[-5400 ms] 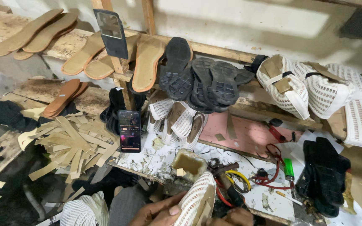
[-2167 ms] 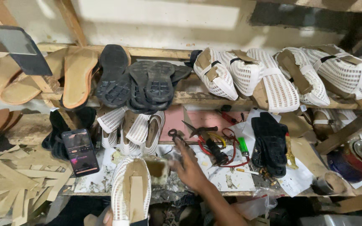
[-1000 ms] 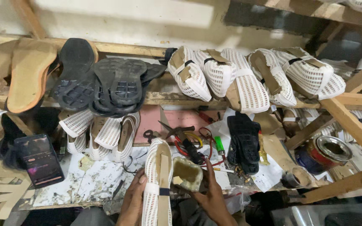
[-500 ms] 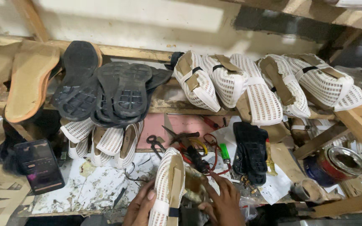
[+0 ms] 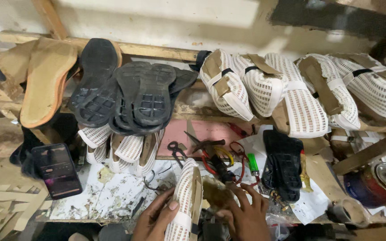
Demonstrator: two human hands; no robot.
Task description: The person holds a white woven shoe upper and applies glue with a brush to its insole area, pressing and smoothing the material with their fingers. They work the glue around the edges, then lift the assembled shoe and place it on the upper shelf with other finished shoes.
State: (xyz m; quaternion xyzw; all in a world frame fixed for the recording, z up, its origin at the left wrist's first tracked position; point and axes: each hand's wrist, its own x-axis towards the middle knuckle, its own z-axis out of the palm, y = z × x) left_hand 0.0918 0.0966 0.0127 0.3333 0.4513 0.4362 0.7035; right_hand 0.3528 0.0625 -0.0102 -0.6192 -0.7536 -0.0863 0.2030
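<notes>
**Hands on shoe upper, bottom centre**

Your left hand grips the white mesh shoe upper w/ thumb and fingers closed on its edge. Your right hand, fingers spread, rests on a small glue tin just beside it; grip can't be told.

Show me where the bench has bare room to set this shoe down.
Freest is the stained white bench top, bordered by the phone, the white uppers and the left hand on the held white shoe. The pink sheet behind the pliers is partly bare. It is crowded right of the right hand, around the black soles.
</notes>
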